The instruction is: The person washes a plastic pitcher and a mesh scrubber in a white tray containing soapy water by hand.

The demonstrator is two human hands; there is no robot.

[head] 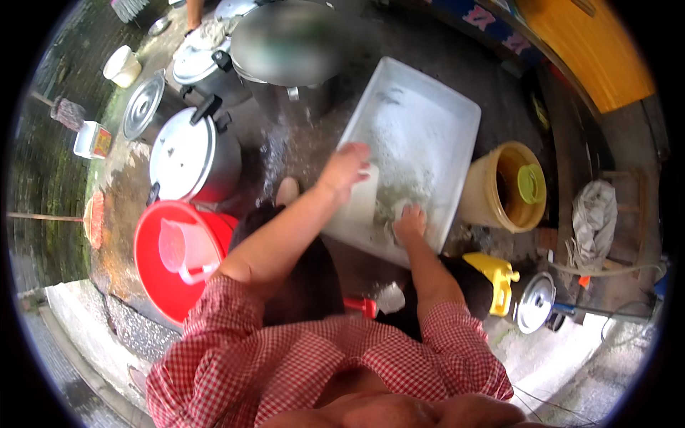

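Note:
A large pale plastic tray (433, 128) lies aslant on the wet floor before me, with murky water in its near end. My left hand (347, 167) is at the tray's left side, fingers curled over the upper end of a white rectangular slab or box (363, 198). My right hand (411, 222) is low inside the tray's near right part, its fingers bent down at the water. Something pale shows beside those fingers, too blurred to name, and whether they grip it is hidden.
On the left stand a red basin (152, 267) holding a pink plastic jug (176, 249), a lidded pressure cooker (182, 155) and other metal pots. To the right are a beige bucket (481, 187) with a green scoop (531, 183), a yellow jug (497, 278) and a metal lid (535, 302). Another person's limb (194, 13) shows at top.

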